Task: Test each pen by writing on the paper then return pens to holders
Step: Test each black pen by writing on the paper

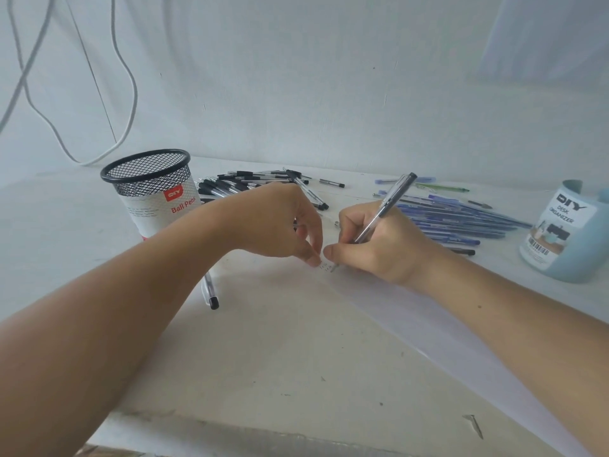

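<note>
My right hand (375, 245) grips a clear pen with a black cap (384, 209), its tip down on the white paper (428, 324) beside small written marks (326, 267). My left hand (283, 222) rests its fingertips on the paper just left of the marks, holding it down. A heap of black pens (250, 184) lies behind my left hand. To the right of my right hand sits a spread of blue pens (461, 219). The black mesh holder (151, 192) stands at the left, the light blue desk organizer (570, 232) at the right.
One loose black-capped pen (211, 291) lies under my left forearm. White cables (125, 80) hang against the wall at the back left. The table's front edge runs along the bottom, with a dark scrap (474, 425) near it.
</note>
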`<state>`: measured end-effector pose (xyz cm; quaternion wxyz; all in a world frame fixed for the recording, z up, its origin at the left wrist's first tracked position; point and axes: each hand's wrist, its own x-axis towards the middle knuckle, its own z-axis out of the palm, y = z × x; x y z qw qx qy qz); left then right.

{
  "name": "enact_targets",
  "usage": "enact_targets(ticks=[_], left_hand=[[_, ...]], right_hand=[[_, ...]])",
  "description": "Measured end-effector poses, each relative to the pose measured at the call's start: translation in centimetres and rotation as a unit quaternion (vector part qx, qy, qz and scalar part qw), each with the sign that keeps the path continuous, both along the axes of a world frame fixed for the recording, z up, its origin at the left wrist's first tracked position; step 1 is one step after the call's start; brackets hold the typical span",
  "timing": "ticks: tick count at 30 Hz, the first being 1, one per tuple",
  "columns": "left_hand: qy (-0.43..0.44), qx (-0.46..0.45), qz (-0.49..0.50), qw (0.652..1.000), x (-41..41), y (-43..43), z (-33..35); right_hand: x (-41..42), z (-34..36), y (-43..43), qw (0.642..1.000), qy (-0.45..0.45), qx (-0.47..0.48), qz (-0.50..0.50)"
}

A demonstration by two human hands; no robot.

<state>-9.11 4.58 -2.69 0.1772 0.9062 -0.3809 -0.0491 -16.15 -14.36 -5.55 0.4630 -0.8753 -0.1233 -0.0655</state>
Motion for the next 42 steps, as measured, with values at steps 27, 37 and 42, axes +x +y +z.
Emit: enact_targets(ticks=[27, 37, 42], left_hand=[[0.003, -0.007, -0.006, 1.0, -0.14, 0.08, 0.03], [0.001, -0.004, -0.002, 1.0, -0.1, 0.04, 0.04], [-0.002, -0.004, 0.005, 1.0, -0.21, -0.07, 0.08]], right_hand=[[0.43, -0.19, -0.44, 1.0, -0.006, -0.031, 0.0], [0.66, -0.35, -0.63, 1.0, -0.012, -0.026, -0.01], [0.43, -0.16, -0.46, 0.998, 0.014, 0.062, -0.017]])
